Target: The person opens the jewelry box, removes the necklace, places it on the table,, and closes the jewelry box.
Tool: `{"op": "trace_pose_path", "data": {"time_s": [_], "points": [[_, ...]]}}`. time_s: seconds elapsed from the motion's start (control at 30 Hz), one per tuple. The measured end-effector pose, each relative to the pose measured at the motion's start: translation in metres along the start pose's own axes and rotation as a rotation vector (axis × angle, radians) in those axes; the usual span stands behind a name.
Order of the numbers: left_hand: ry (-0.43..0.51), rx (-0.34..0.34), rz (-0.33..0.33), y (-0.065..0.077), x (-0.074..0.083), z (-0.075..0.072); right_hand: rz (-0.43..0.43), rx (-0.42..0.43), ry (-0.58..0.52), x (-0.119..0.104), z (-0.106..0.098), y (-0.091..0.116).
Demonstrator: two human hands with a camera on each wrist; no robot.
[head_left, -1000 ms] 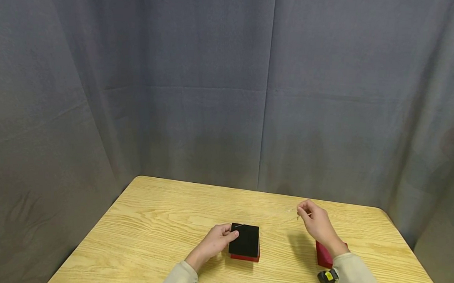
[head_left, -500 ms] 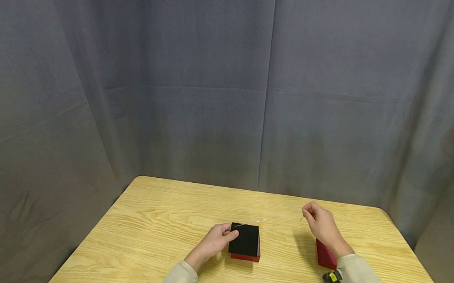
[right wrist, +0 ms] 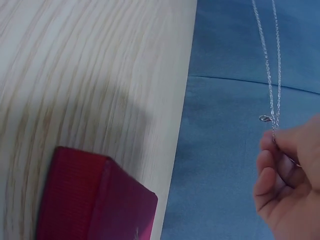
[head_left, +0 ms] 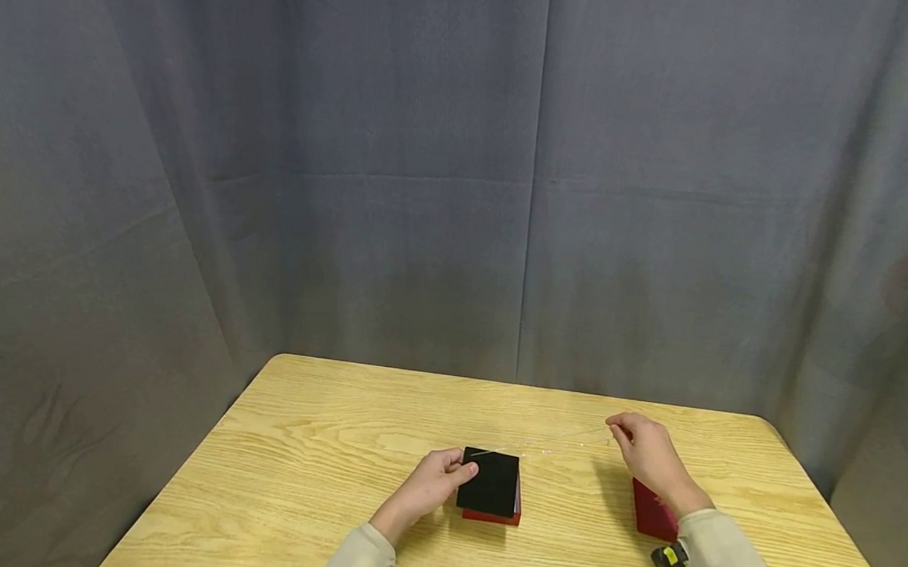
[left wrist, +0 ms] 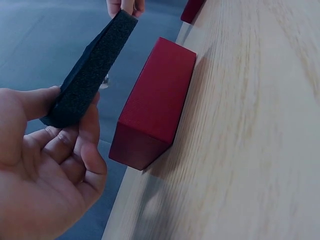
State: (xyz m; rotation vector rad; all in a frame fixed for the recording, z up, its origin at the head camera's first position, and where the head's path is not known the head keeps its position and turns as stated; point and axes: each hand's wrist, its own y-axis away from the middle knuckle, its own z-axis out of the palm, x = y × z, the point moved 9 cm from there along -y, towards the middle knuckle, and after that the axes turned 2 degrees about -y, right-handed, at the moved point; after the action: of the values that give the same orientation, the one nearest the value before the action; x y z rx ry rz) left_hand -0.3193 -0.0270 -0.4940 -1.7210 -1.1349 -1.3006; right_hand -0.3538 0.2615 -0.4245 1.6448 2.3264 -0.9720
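- Black foam pad [head_left: 490, 482], flat and rectangular, tilted up off red box base [head_left: 493, 515] at table centre, pinched at its left edge.
- Thin silver chain [head_left: 561, 442], doubled, stretched taut from pad's top edge to pinched end at right, clasp ring [right wrist: 264, 119] near that end.
- Red lid [head_left: 652, 511] lying apart at right.
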Motion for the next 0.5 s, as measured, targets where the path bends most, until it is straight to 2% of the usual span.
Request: {"op": "trace_pose_path", "data": {"time_s": [0.13, 0.23, 0.33, 0.5], "points": [[0.003, -0.003, 0.007, 0.006, 0.012, 0.001, -0.057, 0.01, 0.056, -0.001, 0.003, 0.0], [0.003, -0.011, 0.01, 0.005, 0.011, 0.002, -0.053, 0.02, 0.063, 0.001, 0.003, 0.0], [0.001, -0.018, 0.01, -0.001, -0.001, 0.003, -0.05, 0.04, 0.069, 0.002, 0.002, -0.001], [0.016, -0.024, 0.016, -0.001, 0.001, 0.004, -0.049, 0.074, 0.08, 0.002, -0.001, -0.003]]}}
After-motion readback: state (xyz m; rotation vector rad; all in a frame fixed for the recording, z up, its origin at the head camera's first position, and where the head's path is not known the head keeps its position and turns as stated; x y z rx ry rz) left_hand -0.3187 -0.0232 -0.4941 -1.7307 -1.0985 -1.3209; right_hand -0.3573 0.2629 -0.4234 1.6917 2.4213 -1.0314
